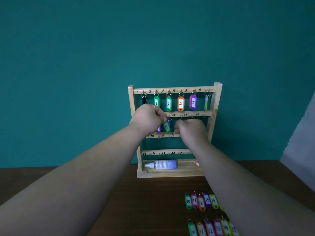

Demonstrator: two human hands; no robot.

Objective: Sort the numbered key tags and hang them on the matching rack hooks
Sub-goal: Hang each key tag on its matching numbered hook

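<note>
A wooden key rack [217,99] stands on the table against the teal wall, its rails marked with handwritten numbers. Tags 2 to 5 [180,104] hang along the top rail, with a black tag at hook 1 and a thin tag at hook 6. My left hand [150,119] pinches the ring of the green tag 9 [166,127] at the second rail. A purple tag peeks out under that hand. My right hand [189,129] hovers just right of tag 9 with curled fingers; I see nothing in it.
A white spray bottle [162,164] lies in the rack's bottom tray, with an orange tag [197,163] at its right end. Two rows of several coloured numbered tags [202,200] lie on the dark wooden table at the front right, partly hidden by my right forearm.
</note>
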